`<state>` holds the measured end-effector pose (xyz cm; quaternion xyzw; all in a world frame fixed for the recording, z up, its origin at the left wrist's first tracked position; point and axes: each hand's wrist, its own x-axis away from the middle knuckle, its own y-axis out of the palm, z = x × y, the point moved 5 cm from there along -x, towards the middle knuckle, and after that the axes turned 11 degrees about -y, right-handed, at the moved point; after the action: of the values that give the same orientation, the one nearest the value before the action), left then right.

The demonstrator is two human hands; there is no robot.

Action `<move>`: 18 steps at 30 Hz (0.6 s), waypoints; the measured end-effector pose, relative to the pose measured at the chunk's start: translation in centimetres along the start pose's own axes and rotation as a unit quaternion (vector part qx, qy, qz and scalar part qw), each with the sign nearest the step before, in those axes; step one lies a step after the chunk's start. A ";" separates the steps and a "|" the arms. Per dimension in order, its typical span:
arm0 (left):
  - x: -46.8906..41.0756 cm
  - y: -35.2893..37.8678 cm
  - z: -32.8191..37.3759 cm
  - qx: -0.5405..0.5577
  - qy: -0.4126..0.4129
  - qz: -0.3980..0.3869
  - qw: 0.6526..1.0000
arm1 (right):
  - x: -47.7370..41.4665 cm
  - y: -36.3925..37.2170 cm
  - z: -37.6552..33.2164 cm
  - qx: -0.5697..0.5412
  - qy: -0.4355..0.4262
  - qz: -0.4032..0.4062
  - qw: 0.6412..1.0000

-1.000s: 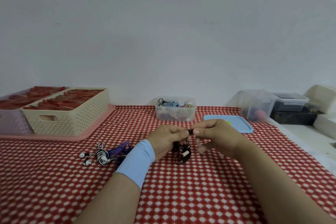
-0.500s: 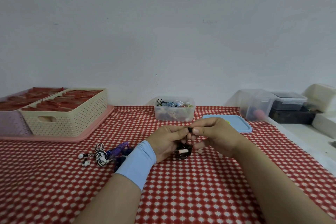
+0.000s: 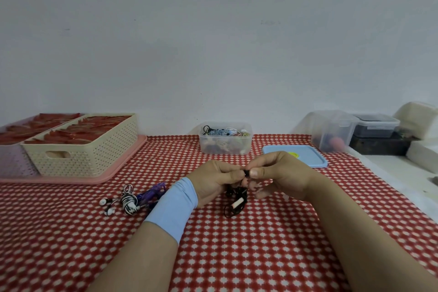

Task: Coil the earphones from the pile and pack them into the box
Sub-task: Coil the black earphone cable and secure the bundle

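My left hand (image 3: 216,179) and my right hand (image 3: 279,174) meet over the middle of the table, thumbs pinching the top of black earphones (image 3: 234,201). The black cable hangs below in a loose bundle with a small white piece on it. To the left on the cloth lies the pile: a coiled black-and-white pair (image 3: 126,201) and a purple pair (image 3: 151,194), partly hidden by my left wrist. The clear open box (image 3: 225,147) holding several coiled earphones stands behind my hands near the wall.
The blue lid (image 3: 305,159) lies right of the box. A cream basket (image 3: 83,147) on a pink tray (image 3: 99,179) stands at far left. Clear and dark containers (image 3: 331,133) crowd the far right, beside a white ledge.
The hanging black bundle dropped lower and swung a little between my hands; both hands stayed pinched together in nearly the same spot.
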<state>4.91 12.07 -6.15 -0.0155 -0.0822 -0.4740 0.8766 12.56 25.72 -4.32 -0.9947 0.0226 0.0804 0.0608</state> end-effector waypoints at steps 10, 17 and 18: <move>-0.6 -1.3 -0.1 0.042 0.005 0.101 0.994 | -0.5 0.2 -0.7 0.071 -0.079 0.124 0.987; -1.1 -1.5 -0.4 0.008 0.022 0.130 0.991 | -0.6 0.1 -0.9 0.090 -0.091 0.139 0.982; -1.2 -1.5 -0.4 0.004 0.023 0.136 0.990 | -0.5 0.0 -0.9 0.085 -0.089 0.141 0.982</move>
<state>3.03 12.18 -6.84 -0.0121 -0.0613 -0.3499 0.9347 12.19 25.59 -3.34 -0.9616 0.1642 0.1738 0.1347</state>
